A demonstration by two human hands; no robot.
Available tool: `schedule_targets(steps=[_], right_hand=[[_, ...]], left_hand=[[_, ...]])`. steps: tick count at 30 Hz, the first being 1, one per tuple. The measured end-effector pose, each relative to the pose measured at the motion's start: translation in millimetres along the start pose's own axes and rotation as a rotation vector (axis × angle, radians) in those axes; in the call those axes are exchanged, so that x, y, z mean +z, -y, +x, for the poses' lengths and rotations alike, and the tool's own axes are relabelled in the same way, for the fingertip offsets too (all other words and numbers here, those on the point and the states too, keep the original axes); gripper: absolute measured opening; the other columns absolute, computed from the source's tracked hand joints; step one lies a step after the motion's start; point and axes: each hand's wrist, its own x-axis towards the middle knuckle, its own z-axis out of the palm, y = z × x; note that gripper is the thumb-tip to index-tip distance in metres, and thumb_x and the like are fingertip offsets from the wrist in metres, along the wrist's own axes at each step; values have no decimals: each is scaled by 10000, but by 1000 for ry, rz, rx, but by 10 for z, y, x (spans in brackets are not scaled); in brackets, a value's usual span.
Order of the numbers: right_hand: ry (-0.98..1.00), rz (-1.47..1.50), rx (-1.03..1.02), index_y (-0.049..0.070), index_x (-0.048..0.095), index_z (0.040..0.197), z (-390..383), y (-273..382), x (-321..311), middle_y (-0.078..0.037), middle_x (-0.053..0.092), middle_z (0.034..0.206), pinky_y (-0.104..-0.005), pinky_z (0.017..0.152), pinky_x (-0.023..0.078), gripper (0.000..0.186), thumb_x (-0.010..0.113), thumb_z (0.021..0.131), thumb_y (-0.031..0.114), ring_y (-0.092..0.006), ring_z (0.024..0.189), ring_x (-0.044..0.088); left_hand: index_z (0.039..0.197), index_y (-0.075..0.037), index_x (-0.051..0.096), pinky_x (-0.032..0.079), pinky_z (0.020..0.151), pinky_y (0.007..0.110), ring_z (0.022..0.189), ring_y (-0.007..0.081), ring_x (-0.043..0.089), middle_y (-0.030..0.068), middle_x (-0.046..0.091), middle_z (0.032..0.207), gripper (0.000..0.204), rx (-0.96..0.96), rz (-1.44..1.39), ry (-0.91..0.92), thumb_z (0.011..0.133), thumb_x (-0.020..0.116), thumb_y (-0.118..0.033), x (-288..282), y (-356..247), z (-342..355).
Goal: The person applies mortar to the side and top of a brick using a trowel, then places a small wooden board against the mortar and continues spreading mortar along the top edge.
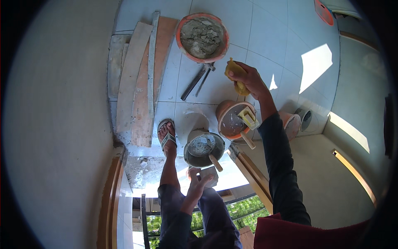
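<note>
A yellow sponge [241, 88] is wrapped in the closed fingers of your right hand [251, 78], held out above the tiled floor [265, 50] between a basin [180, 34] of grey mortar and an orange bucket [224, 111] bearing a yellow float [248, 118]. Your left hand [195, 190], fingers partly spread, meets a grey block-like piece [210, 177] below a grey bucket [188, 157]; whether it grips, you cannot tell. Dusty boards [132, 79] lie left, beyond your sandalled foot [167, 133].

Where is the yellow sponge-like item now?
In the head view, the yellow item is right of centre, in the right hand, pictured above the orange bucket, lower right of the tub.
</note>
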Motion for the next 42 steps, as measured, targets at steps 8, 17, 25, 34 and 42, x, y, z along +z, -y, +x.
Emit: schedule_targets(steps=[8, 17, 25, 34, 42], right_hand=[[-353, -468, -23, -13, 749, 1051, 1323, 504, 284, -157, 749, 905, -414, 715, 584, 527, 817, 810, 451, -265, 793, 741], [-409, -712, -179, 65, 724, 791, 1574, 559, 324, -56, 680, 691, -379, 694, 523, 548, 657, 925, 593, -187, 638, 641], [-584, -872, -351, 34, 725, 861, 1867, 441, 344, -146, 735, 838, -424, 770, 564, 400, 607, 949, 406, -321, 793, 719], [-675, -528, -357, 19, 719, 937, 1549, 329, 430, -143, 732, 882, -414, 746, 563, 318, 604, 952, 316, -298, 788, 714], [-303, -335, 70, 20, 647, 1276, -320, -962, 319, -174, 721, 1015, -406, 878, 525, 512, 617, 942, 407, -275, 964, 706]], left_hand=[[1401, -4, 307, 499, 996, 419, 1179, 277, 581, 216, 517, 1271, 723, -55, -91, -10, 916, 758, -294, -11, -418, -61], [1413, -13, 280, 527, 990, 403, 1177, 267, 597, 220, 514, 1277, 707, 24, -56, -18, 929, 744, -239, 3, 59, 94], [1428, -44, 281, 527, 1005, 405, 1197, 273, 597, 223, 508, 1292, 694, 63, -5, -10, 933, 740, -207, 17, -67, 51], [1411, -12, 262, 530, 943, 395, 1199, 254, 513, 166, 381, 1277, 799, -29, -242, 52, 889, 802, -285, 9, -365, -71], [1405, -18, 292, 572, 930, 408, 1157, 265, 592, 219, 494, 1277, 713, -105, -313, -111, 924, 762, -255, 139, -762, -244]])
